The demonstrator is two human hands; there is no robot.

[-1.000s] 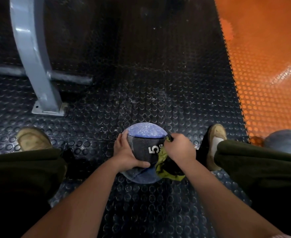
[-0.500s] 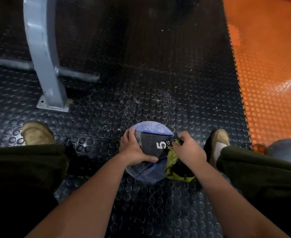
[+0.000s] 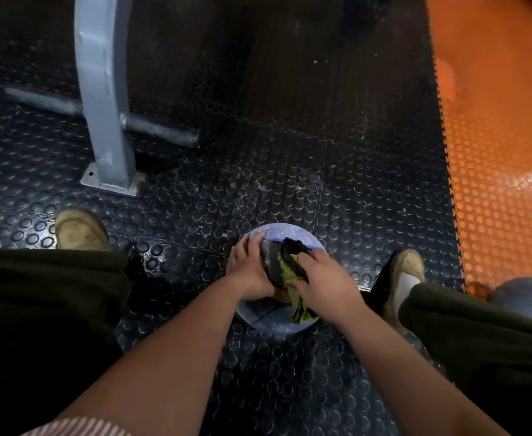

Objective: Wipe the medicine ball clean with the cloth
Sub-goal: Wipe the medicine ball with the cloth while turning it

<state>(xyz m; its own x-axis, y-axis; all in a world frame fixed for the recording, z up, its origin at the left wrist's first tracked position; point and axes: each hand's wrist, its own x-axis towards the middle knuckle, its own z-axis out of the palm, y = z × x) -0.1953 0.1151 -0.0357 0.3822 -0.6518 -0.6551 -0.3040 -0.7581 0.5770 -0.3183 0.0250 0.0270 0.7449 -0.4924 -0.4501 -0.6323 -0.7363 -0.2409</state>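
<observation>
Medicine ball [image 3: 274, 320], blue with a dark band, sits on the studded black rubber floor [image 3: 258, 184] between a person's two shoes, where both arms can reach down to it. The left hand [image 3: 248, 272] cups the ball's left side with its fingers curled over the curve, apparently to keep it from rolling while it is rubbed. The right hand [image 3: 324, 281], knuckles up, grips a bunched yellow-green and black cloth [image 3: 290, 262] and presses it onto the ball's upper right.
</observation>
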